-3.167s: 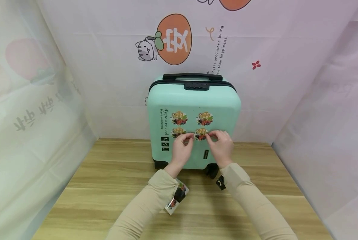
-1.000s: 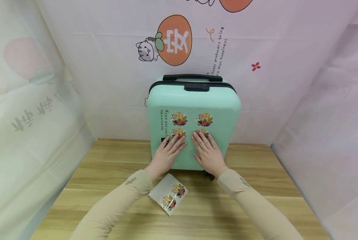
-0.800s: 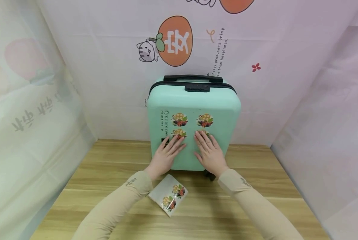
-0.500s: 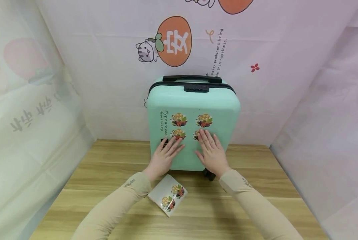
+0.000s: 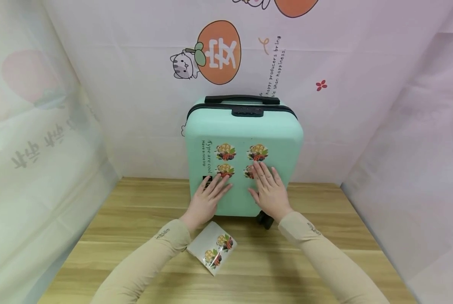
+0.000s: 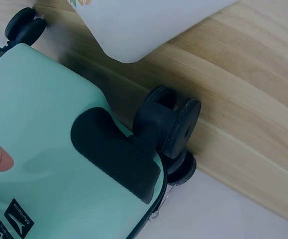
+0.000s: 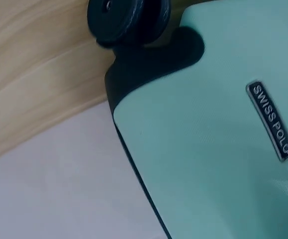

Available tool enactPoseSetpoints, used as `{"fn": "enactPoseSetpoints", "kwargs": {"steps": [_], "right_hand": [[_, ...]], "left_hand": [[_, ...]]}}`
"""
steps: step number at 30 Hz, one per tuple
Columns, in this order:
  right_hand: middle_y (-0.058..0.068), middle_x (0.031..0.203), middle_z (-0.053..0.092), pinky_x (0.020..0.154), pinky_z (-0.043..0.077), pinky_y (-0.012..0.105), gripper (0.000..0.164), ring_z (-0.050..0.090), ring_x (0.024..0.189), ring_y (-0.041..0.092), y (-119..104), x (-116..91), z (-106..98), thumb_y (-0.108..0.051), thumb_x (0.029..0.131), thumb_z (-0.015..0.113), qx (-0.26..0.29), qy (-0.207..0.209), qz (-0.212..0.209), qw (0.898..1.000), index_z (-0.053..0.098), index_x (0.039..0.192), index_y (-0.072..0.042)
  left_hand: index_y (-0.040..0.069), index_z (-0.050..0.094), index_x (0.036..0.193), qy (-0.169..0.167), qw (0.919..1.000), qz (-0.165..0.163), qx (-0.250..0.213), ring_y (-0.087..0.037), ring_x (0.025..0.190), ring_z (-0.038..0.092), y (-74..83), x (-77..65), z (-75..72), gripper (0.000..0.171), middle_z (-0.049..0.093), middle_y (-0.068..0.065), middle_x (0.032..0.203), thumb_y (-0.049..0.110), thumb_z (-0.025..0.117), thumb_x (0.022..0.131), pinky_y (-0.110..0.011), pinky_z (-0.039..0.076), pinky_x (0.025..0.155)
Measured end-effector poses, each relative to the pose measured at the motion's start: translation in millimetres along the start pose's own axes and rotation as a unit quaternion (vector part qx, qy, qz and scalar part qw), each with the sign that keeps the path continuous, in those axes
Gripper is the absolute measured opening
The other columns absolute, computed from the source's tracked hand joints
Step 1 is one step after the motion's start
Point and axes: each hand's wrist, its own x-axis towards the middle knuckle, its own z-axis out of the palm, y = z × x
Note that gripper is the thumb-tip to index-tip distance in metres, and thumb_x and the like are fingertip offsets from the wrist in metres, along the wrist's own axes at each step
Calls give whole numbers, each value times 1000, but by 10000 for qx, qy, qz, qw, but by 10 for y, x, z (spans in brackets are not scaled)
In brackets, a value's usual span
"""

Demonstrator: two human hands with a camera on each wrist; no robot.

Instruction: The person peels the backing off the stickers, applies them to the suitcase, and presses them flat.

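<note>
A mint-green suitcase (image 5: 245,126) stands upright against the back cloth, its front facing me. Two rows of round fruit stickers sit on it, such as the upper right sticker (image 5: 257,152) and the upper left sticker (image 5: 225,152). My left hand (image 5: 206,202) lies with spread, straight fingers at the lower left sticker (image 5: 225,170). Straight fingers of my right hand (image 5: 270,193) rest over the lower right sticker (image 5: 249,172) and partly cover it. In the left wrist view only a fingertip (image 6: 2,158) shows, on the shell.
A white sticker sheet (image 5: 211,242) with two fruit stickers lies on the wooden table (image 5: 249,274) below the suitcase. Black wheels (image 6: 166,122) carry the suitcase at its bottom corners. Printed cloth (image 5: 135,84) hangs behind and on both sides.
Earlier both hands pinched the lower right sticker at its edges. Since then they have let go and flattened onto the suitcase. Lately the right hand has slid slightly up and right.
</note>
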Motion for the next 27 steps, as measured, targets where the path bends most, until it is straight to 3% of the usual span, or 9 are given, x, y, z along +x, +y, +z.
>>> {"fn": "enactPoseSetpoints", "kwargs": {"steps": [2,4,9,14,20,23,27], "right_hand": [[3,153,-27,120,-3,39,70,-21,143,18,-18,-5,-4,-50,101,19,80,-40,-81,9999,-8,150,-8],[3,153,-26,120,-2,39,69,-21,143,18,-51,-13,0,-49,101,20,150,-44,-295,9994,-4,151,-9],[0,154,-22,120,1,40,74,-20,143,17,-86,-34,57,-50,97,40,13,-15,-686,9976,5,152,-14],[0,156,-18,120,-1,39,77,-15,145,17,-20,-91,107,-49,97,42,79,-274,-276,9992,5,152,-11],[6,157,-16,118,-13,37,70,-19,144,20,20,-168,95,-48,101,27,646,-853,370,9936,3,152,-5],[6,158,-12,119,-9,38,68,-15,145,20,-14,-172,99,-47,101,27,646,-739,125,9951,6,152,-6],[3,158,-12,120,-3,39,72,-11,146,18,-62,-176,132,-47,99,38,435,-466,-286,9976,8,152,-9]], "left_hand": [[20,32,148,-19,10000,-4,-11,-25,146,15,-1,-6,-19,67,25,-3,156,21,58,87,-44,17,118],[20,32,148,-43,10000,-8,-17,-25,146,15,0,-10,-38,66,25,-3,156,21,58,87,-44,17,118],[21,31,148,-201,9998,17,18,-23,145,16,-8,-18,-71,65,23,-2,157,23,56,88,-42,16,119],[20,33,148,-177,9998,2,-93,-24,144,22,-10,-16,-77,63,28,-2,155,21,54,89,-43,17,118],[18,34,147,-93,9995,-38,-294,-25,143,23,-22,-42,-64,62,30,-5,154,18,54,88,-43,18,118],[17,35,147,-12,9995,-26,-322,-25,143,23,-27,-55,-55,62,30,-5,154,18,56,88,-43,20,117],[18,35,147,79,9995,-4,-298,-25,144,21,-29,-70,-36,63,30,-4,154,19,57,87,-43,20,117]]}}
